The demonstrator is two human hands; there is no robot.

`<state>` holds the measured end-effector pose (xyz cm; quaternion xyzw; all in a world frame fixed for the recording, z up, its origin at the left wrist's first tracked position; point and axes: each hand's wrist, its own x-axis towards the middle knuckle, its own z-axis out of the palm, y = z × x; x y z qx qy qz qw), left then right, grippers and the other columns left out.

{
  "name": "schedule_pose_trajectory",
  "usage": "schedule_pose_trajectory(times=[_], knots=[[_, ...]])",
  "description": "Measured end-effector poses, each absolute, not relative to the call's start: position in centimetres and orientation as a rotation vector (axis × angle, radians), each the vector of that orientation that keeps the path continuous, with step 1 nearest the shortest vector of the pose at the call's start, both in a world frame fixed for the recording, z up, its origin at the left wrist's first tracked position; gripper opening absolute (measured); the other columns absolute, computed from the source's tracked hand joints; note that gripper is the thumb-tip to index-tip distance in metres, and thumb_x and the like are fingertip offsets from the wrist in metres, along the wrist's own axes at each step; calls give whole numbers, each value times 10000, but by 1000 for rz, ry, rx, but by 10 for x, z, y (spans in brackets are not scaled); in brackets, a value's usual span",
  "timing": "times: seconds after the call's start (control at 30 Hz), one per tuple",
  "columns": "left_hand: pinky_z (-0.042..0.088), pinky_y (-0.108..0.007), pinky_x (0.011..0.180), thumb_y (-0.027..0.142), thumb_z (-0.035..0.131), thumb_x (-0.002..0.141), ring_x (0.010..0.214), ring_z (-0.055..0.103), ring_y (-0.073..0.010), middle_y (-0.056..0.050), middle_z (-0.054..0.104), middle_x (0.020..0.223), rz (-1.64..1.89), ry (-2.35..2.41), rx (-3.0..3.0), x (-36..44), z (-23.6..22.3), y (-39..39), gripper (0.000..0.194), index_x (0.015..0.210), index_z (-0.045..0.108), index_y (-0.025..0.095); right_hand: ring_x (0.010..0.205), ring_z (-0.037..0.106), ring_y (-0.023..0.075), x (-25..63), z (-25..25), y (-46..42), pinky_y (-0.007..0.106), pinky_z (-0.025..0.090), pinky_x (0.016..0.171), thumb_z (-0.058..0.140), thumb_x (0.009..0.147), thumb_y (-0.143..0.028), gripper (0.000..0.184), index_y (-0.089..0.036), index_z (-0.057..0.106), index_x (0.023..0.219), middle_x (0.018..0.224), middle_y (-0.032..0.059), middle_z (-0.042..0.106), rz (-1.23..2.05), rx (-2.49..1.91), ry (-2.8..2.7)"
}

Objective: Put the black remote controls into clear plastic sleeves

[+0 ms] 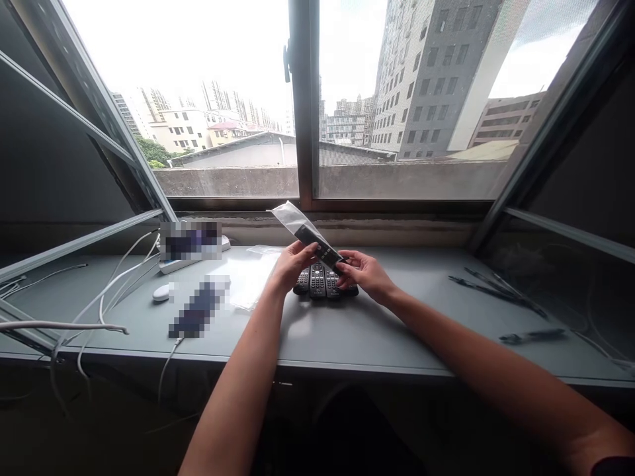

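Observation:
A black remote control (pixel 325 252) is held tilted above the desk, its upper end inside a clear plastic bag (pixel 292 217). My left hand (pixel 292 264) is closed on the remote's left side, thumb on top. My right hand (pixel 366 272) pinches its lower right end. Below my hands, several black remote controls (pixel 317 285) lie side by side on the desk, partly covered by my fingers and the held remote. Left of my left hand, clear plastic bags (pixel 248 284) lie flat.
On the left of the grey desk (pixel 317 337) are a white power strip (pixel 171 264), white cables (pixel 102 297), a small white object (pixel 161 293) and a blurred-out item (pixel 198 311). Pens (pixel 530 336) lie on the right. Metal shelf posts (pixel 119 125) and a window (pixel 305 99) stand around it.

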<state>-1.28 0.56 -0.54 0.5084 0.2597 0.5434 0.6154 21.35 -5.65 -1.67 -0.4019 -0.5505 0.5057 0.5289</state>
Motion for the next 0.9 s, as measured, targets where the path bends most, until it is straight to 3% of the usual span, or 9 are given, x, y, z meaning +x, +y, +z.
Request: schedule_pose_trajectory(times=[0.13, 0.27, 0.47, 0.6, 0.73, 0.9], knots=[[580, -403, 1021, 399, 975, 794, 1063, 769, -275, -133, 806, 1174, 1147, 613, 1184, -10, -6, 3, 418, 1092, 816, 152, 697, 800, 214, 213, -16, -57, 379, 738, 665, 916, 887, -386, 578, -172, 685, 1372, 961, 56, 771, 1223, -947, -1334], [592, -328, 918, 381, 939, 837, 951, 774, -205, -94, 812, 1076, 1364, 650, 983, -12, -4, 10, 347, 1063, 783, 167, 701, 800, 222, 213, -17, -57, 388, 737, 654, 920, 879, -383, 538, -186, 703, 1330, 952, 53, 772, 1246, -949, -1335], [602, -273, 823, 239, 888, 881, 826, 757, -144, -66, 805, 980, 1533, 639, 786, -17, -1, 17, 222, 1048, 774, 146, 911, 836, 281, 212, -9, -65, 409, 741, 710, 929, 857, -344, 667, -209, 657, 1450, 1141, 91, 787, 1336, -863, -1429], [616, -282, 844, 242, 891, 887, 859, 770, -157, -86, 811, 1011, 1494, 612, 799, -16, -1, 15, 220, 1044, 773, 143, 847, 827, 259, 211, -8, -66, 371, 720, 637, 942, 830, -346, 679, -225, 667, 1440, 1085, 65, 787, 1324, -862, -1468], [621, -317, 903, 305, 922, 867, 930, 785, -199, -119, 816, 1064, 1320, 597, 950, -10, -4, 9, 313, 1095, 787, 139, 728, 768, 200, 213, -11, -61, 275, 630, 500, 973, 777, -381, 622, -206, 730, 1322, 987, 44, 779, 1220, -885, -1449], [599, -375, 1005, 372, 940, 852, 1020, 791, -256, -160, 818, 1131, 1103, 612, 1098, -5, -8, 3, 371, 1090, 802, 123, 745, 745, 179, 217, -13, -56, 255, 602, 494, 987, 748, -432, 547, -197, 770, 1191, 1099, 67, 795, 1150, -915, -1403]])
